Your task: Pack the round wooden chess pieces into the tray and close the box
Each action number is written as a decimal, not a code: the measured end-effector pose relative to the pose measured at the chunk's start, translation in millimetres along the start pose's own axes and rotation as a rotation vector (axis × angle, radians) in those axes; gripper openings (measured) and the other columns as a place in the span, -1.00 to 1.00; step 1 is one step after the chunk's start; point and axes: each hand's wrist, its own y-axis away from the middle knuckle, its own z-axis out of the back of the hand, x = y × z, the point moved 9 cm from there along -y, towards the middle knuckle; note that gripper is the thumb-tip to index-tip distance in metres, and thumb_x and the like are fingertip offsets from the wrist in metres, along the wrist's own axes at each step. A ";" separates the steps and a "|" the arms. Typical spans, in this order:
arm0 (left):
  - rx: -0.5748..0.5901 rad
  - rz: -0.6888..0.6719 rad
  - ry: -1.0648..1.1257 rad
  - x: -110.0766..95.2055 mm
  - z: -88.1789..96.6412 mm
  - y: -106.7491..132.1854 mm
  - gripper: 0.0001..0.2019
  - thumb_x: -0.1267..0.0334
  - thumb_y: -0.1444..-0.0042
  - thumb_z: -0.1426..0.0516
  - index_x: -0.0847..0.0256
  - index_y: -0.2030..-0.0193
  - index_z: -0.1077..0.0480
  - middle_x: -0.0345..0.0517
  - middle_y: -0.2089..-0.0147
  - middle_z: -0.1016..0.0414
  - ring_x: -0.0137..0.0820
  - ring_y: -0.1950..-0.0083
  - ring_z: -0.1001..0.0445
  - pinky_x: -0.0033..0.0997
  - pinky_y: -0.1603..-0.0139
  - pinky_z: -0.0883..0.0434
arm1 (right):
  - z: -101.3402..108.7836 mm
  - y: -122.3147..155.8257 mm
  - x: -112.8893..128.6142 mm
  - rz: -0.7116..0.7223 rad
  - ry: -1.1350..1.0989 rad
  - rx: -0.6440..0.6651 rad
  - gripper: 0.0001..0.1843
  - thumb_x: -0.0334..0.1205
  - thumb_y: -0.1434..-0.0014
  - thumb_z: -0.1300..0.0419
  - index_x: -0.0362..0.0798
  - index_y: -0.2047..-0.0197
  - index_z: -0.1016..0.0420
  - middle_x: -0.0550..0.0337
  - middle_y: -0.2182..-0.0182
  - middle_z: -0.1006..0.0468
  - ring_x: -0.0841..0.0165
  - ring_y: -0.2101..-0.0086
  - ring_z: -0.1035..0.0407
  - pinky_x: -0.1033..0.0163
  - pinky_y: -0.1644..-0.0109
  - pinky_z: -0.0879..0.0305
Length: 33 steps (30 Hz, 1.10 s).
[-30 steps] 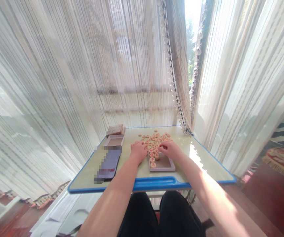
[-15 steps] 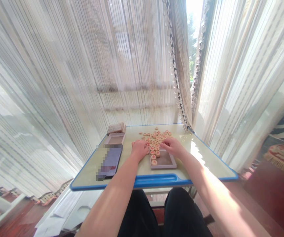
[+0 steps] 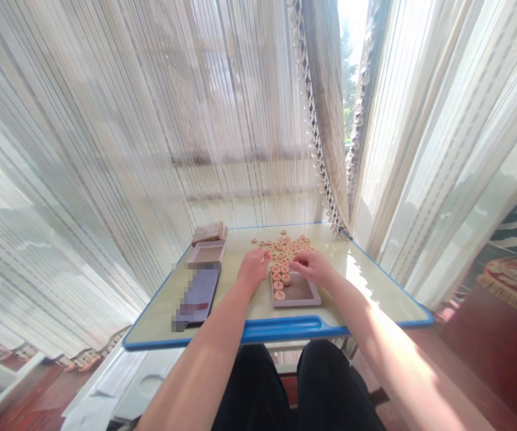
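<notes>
Round wooden xiangqi pieces (image 3: 292, 242) with red and dark characters lie loosely spread on the table beyond my hands. A shallow pinkish box (image 3: 301, 303) stands close to me, and several red-marked pieces (image 3: 278, 285) are lined up along its left side. My left hand (image 3: 254, 266) is left of the box's far corner, its fingers pinched on a xiangqi piece (image 3: 267, 255) that partly shows at the tips. Over the box's far right part is my right hand (image 3: 314, 265), with its fingers bent together; whatever lies between them is hidden.
At the left are a dark tablet-like device (image 3: 200, 296), partly pixelated, an open shallow box lid (image 3: 206, 252) and a patterned box (image 3: 208, 232). The table (image 3: 235, 281) has a blue rim with a tray groove at the front. Striped curtains hang behind it.
My left hand has lifted slightly and moved a little away from the box's corner, with a piece now at its fingertips. My right hand stays nearly in place, its fingers more curled.
</notes>
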 end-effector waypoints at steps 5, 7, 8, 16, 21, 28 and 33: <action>-0.162 -0.092 0.149 -21.4 19.7 6.6 -0.77 0.26 -0.17 -0.04 0.24 0.08 -0.42 -0.01 0.12 -0.52 -0.32 0.04 -0.44 -0.30 -0.06 -0.35 | 0.8 -1.0 2.2 -0.032 -0.051 -0.054 -0.74 -0.07 -0.06 -0.15 -0.06 0.30 -0.53 0.27 0.59 -0.38 0.44 0.53 -0.22 0.32 0.42 -0.10; -0.176 -0.133 0.193 -32.1 23.0 10.2 -0.76 0.23 -0.17 -0.05 0.23 0.08 -0.42 -0.03 0.12 -0.52 -0.34 0.05 -0.44 -0.32 -0.05 -0.36 | 2.2 -1.2 -0.8 -0.083 -0.120 -0.085 -0.71 -0.06 -0.06 -0.13 -0.06 0.26 -0.53 0.27 0.61 -0.38 0.45 0.55 -0.21 0.33 0.44 -0.12; -0.178 -0.149 0.204 -36.4 23.9 11.6 -0.76 0.22 -0.17 -0.06 0.22 0.08 -0.42 -0.05 0.12 -0.52 -0.34 0.06 -0.44 -0.32 -0.04 -0.37 | 2.5 -1.4 -1.8 -0.101 -0.153 -0.095 -0.70 -0.06 -0.07 -0.13 -0.06 0.25 -0.54 0.28 0.62 -0.37 0.45 0.56 -0.21 0.33 0.45 -0.12; -0.092 -0.156 0.261 -42.2 14.1 12.8 -0.77 0.17 -0.15 -0.09 0.15 0.10 -0.44 -0.12 0.13 -0.52 -0.36 0.07 -0.45 -0.33 -0.02 -0.39 | -1.3 -3.1 -6.9 -0.140 -0.270 -0.048 -0.66 -0.02 -0.01 -0.19 -0.06 0.22 -0.54 0.33 0.65 -0.32 0.48 0.59 -0.17 0.34 0.50 -0.07; -0.073 -0.077 0.322 -35.6 9.9 14.6 -0.69 0.16 -0.13 -0.10 0.15 -0.01 -0.38 -0.12 0.14 -0.54 -0.41 0.18 -0.49 -0.38 0.08 -0.44 | -5.3 -3.2 -6.5 -0.141 -0.293 0.004 -0.65 0.00 -0.03 -0.18 -0.06 0.22 -0.55 0.31 0.64 -0.33 0.47 0.57 -0.16 0.33 0.48 -0.07; -0.049 -0.060 0.326 -42.9 16.6 19.3 -0.62 0.09 -0.17 -0.03 0.14 -0.10 -0.34 -0.09 0.05 -0.53 -0.35 0.10 -0.50 -0.32 -0.01 -0.41 | -0.5 0.4 -2.9 -0.157 -0.274 0.004 -0.69 -0.03 -0.03 -0.19 -0.08 0.25 -0.53 0.28 0.60 -0.38 0.45 0.55 -0.21 0.33 0.46 -0.10; -0.167 0.143 0.484 -33.7 26.3 35.5 -0.58 0.09 -0.28 0.17 0.20 -0.01 -0.41 -0.06 0.01 -0.51 -0.35 -0.02 -0.45 -0.31 -0.08 -0.37 | 6.3 22.7 9.4 -0.140 -0.210 -0.012 -0.74 -0.10 -0.03 -0.19 -0.06 0.25 -0.53 0.22 0.50 -0.46 0.41 0.47 -0.28 0.29 0.36 -0.19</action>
